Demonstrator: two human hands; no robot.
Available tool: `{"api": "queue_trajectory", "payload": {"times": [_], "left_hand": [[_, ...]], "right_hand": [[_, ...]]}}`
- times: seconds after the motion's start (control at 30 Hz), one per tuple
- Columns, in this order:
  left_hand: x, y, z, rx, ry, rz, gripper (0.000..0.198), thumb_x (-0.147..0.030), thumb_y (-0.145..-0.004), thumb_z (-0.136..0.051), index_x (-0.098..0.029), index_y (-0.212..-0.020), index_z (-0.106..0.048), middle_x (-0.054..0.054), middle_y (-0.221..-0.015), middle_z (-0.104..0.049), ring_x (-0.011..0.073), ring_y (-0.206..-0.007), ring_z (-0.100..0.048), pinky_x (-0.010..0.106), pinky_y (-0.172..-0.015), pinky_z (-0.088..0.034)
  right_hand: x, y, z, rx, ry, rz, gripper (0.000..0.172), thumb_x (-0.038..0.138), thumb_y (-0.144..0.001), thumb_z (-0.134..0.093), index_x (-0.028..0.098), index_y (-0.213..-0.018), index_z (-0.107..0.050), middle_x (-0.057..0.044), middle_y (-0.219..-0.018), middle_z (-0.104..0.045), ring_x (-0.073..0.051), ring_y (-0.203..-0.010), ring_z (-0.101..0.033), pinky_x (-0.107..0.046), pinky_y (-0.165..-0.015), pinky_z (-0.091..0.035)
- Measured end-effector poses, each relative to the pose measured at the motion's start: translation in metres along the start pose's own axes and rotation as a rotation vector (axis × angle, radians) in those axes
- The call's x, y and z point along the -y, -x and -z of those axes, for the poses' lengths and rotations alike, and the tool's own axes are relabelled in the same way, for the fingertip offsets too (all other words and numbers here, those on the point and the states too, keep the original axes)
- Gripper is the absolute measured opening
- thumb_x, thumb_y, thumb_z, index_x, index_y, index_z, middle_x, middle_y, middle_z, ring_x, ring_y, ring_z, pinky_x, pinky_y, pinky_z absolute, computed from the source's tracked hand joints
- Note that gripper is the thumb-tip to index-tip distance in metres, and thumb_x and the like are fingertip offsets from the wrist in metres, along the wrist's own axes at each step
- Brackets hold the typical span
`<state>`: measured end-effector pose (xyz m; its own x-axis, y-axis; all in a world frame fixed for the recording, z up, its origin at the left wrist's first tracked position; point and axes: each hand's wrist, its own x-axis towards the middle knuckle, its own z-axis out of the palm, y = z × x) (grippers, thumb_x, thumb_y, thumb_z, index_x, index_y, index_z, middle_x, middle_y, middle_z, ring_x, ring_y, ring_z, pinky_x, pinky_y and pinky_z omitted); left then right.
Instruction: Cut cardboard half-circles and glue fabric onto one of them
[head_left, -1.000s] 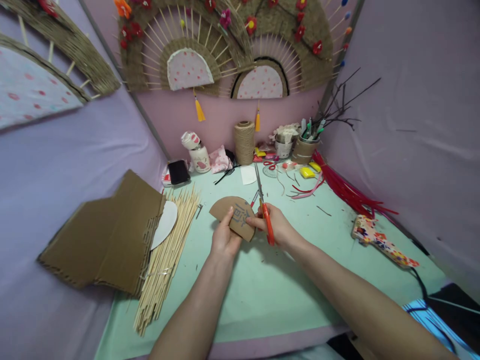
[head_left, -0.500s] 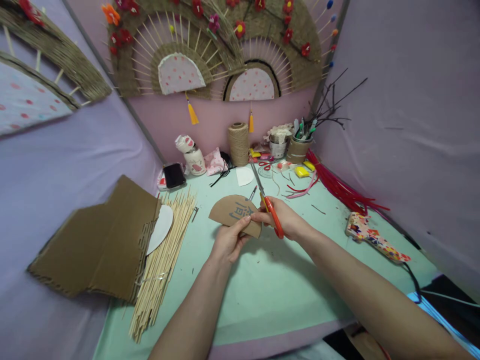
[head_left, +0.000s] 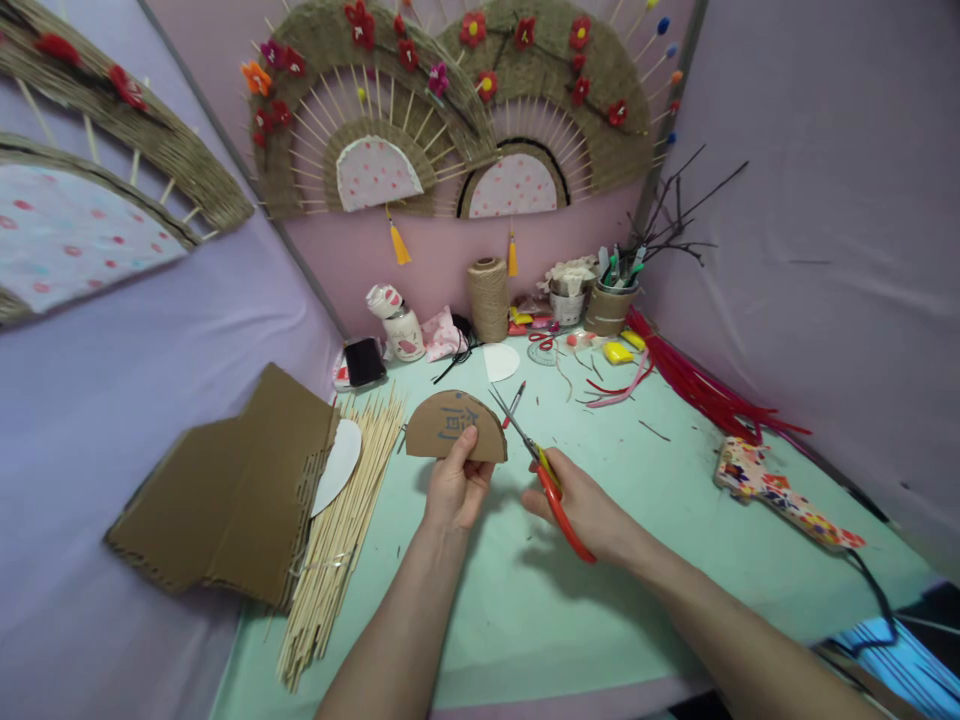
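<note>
Between the thumb and fingers of my left hand is a half-round piece of brown cardboard with dark writing on it, its straight edge toward me. My right hand is closed around red-handled scissors. Their metal blades point forward and left, slightly parted, a little to the right of the cardboard and apart from it. A pen lies on the table just beyond the blades. Further back rests a white half-round paper piece.
On the left, a large cardboard sheet lies beside a bundle of bamboo sticks. A twine spool stands at the back. To the right are red stems and a flower-patterned glue gun with a black cord.
My right hand has let go of the cardboard and moved right and toward me with the scissors. The cardboard has turned so its straight edge lies level. The view has shifted slightly.
</note>
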<state>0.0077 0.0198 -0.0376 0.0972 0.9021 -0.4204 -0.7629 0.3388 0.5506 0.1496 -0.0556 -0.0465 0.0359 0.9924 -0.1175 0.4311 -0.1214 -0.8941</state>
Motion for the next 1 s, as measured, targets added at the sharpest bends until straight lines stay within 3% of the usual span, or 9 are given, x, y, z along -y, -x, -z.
{"api": "queue_trajectory", "payload": {"times": [0.4,0.77,1.0], "left_hand": [[-0.002,0.001,0.001,0.03,0.012,-0.065,0.018,-0.005,-0.079,-0.065,-0.018,-0.09,-0.067,0.0,-0.081,-0.074,0.0105,-0.072,-0.069,0.02,-0.074,-0.055],[0.001,0.0,0.004,0.038,-0.007,-0.066,0.017,-0.006,-0.079,-0.066,-0.018,-0.091,-0.067,0.001,-0.083,-0.074,0.0106,-0.072,-0.069,0.019,-0.068,-0.056],[0.004,-0.001,0.005,0.028,-0.02,-0.071,0.019,-0.006,-0.076,-0.069,-0.018,-0.092,-0.066,0.001,-0.085,-0.074,0.0116,-0.074,-0.069,0.02,-0.068,-0.056]], "right_hand": [[0.014,0.007,-0.008,-0.07,0.16,-0.009,0.03,0.042,-0.075,-0.062,0.023,-0.09,-0.044,-0.002,-0.093,-0.055,-0.018,-0.074,-0.052,-0.029,-0.065,-0.04],[0.02,0.006,-0.009,-0.093,0.408,-0.058,0.036,0.053,-0.084,-0.052,0.024,-0.072,-0.034,-0.001,-0.072,-0.055,-0.015,-0.058,-0.044,-0.026,-0.053,-0.027],[0.024,0.009,-0.006,-0.108,0.547,-0.064,0.034,0.053,-0.089,-0.047,0.024,-0.073,-0.04,-0.005,-0.067,-0.06,-0.021,-0.059,-0.055,-0.027,-0.052,-0.025]]}}
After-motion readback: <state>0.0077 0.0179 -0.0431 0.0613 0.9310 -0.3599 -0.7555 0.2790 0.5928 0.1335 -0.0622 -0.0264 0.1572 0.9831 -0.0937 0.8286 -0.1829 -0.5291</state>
